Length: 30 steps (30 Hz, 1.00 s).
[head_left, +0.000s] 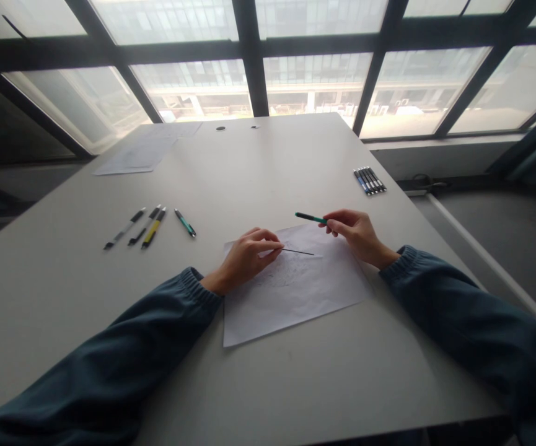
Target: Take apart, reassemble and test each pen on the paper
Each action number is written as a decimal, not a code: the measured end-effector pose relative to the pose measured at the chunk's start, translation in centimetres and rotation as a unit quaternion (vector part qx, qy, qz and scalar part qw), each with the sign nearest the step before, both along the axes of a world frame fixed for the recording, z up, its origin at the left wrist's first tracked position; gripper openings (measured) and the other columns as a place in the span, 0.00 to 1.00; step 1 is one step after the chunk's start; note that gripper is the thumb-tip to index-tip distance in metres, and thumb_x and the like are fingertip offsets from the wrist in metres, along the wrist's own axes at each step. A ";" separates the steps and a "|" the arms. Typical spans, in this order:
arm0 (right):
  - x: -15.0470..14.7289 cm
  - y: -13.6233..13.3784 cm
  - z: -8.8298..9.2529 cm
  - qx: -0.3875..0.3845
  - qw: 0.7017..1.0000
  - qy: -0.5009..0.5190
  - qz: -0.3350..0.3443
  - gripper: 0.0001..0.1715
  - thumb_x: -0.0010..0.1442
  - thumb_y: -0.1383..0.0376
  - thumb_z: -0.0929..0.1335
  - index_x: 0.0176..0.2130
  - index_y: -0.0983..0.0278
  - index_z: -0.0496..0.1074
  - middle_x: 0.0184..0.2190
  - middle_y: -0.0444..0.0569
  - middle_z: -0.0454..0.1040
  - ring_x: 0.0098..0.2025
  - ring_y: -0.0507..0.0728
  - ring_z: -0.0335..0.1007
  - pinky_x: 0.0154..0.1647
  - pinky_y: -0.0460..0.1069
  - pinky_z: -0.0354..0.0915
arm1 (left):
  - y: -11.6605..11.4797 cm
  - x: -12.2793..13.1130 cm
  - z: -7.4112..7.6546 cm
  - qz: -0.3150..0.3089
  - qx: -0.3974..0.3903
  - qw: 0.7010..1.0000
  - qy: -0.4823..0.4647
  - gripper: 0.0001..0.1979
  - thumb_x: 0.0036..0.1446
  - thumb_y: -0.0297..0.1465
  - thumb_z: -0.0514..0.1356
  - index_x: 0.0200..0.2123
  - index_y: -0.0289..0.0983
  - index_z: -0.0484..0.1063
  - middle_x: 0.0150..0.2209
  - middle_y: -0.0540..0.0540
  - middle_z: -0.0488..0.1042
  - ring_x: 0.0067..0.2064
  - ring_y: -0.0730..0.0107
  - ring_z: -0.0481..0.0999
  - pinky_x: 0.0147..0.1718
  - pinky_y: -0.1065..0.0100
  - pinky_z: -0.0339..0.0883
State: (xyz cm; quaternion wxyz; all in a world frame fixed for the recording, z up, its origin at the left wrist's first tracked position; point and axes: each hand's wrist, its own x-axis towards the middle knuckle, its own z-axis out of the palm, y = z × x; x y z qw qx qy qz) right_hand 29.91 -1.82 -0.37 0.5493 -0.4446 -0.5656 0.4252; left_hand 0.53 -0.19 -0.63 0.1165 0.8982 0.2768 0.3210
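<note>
My left hand [253,255] rests over a white sheet of paper [295,310], its fingers closed on one end of a thin dark pen refill [299,251]. The refill points right, above faint scribbles on the sheet. Near the sheet's upper right corner, my right hand [354,232] pinches a green and black pen barrel [311,217], whose black end points left. A gap separates the refill from the barrel. Left of the sheet lies another green and black pen [184,223] by itself.
Two grey pens [125,228] [145,225] and a yellow pen [154,228] lie to the left on the white table [268,167]. Several pens [370,181] sit in a row near the right edge. More paper sheets [135,152] are at the far left, before the windows.
</note>
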 end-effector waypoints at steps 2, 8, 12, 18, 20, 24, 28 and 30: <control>-0.4 -0.2 -0.3 0.032 0.995 -0.097 -0.009 0.12 0.56 0.61 0.74 0.40 0.64 0.81 0.35 0.51 0.82 0.34 0.56 0.75 0.36 0.52 0.69 | 0.0 0.0 0.1 -0.004 -0.007 1.000 0.016 0.07 0.63 0.31 0.63 0.42 0.44 0.82 0.42 0.45 0.80 0.42 0.67 0.77 0.41 0.65 0.73; -1.0 -0.3 -1.4 0.097 0.966 -0.241 0.011 0.11 0.57 0.67 0.72 0.42 0.61 0.82 0.38 0.50 0.81 0.39 0.58 0.76 0.42 0.53 0.71 | -0.1 0.2 0.0 -0.008 -0.028 0.999 0.019 0.05 0.62 0.31 0.64 0.38 0.43 0.82 0.44 0.45 0.79 0.45 0.65 0.76 0.46 0.62 0.73; -0.9 -0.2 -1.7 0.114 0.953 -0.278 0.030 0.13 0.57 0.70 0.71 0.43 0.60 0.82 0.40 0.51 0.79 0.41 0.58 0.77 0.46 0.53 0.72 | -0.1 0.1 -0.1 -0.017 -0.035 0.999 0.024 0.05 0.62 0.30 0.64 0.39 0.43 0.81 0.45 0.45 0.79 0.47 0.65 0.76 0.48 0.61 0.72; -0.8 0.0 -1.9 0.143 0.941 -0.303 0.041 0.13 0.58 0.72 0.71 0.43 0.60 0.82 0.40 0.51 0.80 0.45 0.59 0.76 0.50 0.55 0.72 | -0.2 0.1 0.0 -0.013 -0.021 0.999 0.026 0.06 0.61 0.30 0.65 0.39 0.44 0.81 0.46 0.45 0.78 0.47 0.64 0.75 0.47 0.61 0.73; -0.8 0.0 -1.8 0.167 0.935 -0.309 0.044 0.13 0.59 0.72 0.71 0.42 0.60 0.81 0.40 0.51 0.81 0.46 0.61 0.74 0.51 0.57 0.71 | -0.2 0.1 0.1 -0.011 -0.017 1.000 0.024 0.05 0.60 0.29 0.65 0.38 0.43 0.81 0.45 0.45 0.78 0.47 0.64 0.74 0.45 0.62 0.73; -0.9 -0.4 -1.0 0.217 0.923 -0.316 0.036 0.10 0.61 0.70 0.71 0.41 0.59 0.81 0.40 0.51 0.80 0.46 0.61 0.71 0.50 0.57 0.69 | -0.3 0.1 0.3 -0.005 -0.002 1.000 0.014 0.03 0.59 0.29 0.66 0.36 0.42 0.81 0.42 0.45 0.77 0.45 0.64 0.73 0.41 0.63 0.72; -1.2 -1.2 -0.3 0.247 0.892 -0.372 0.072 0.03 0.62 0.65 0.73 0.37 0.59 0.80 0.38 0.51 0.78 0.44 0.60 0.69 0.49 0.57 0.65 | -0.4 0.2 0.4 -0.004 0.007 1.000 0.012 0.03 0.59 0.29 0.66 0.36 0.43 0.81 0.42 0.45 0.76 0.45 0.64 0.73 0.41 0.63 0.72; -1.3 -1.4 -0.2 0.251 0.874 -0.407 0.093 0.02 0.61 0.63 0.74 0.35 0.59 0.80 0.36 0.50 0.78 0.44 0.60 0.69 0.50 0.57 0.63 | -0.4 0.2 0.4 -0.003 0.012 1.000 0.010 0.03 0.59 0.29 0.66 0.36 0.43 0.81 0.42 0.45 0.76 0.45 0.64 0.73 0.42 0.63 0.72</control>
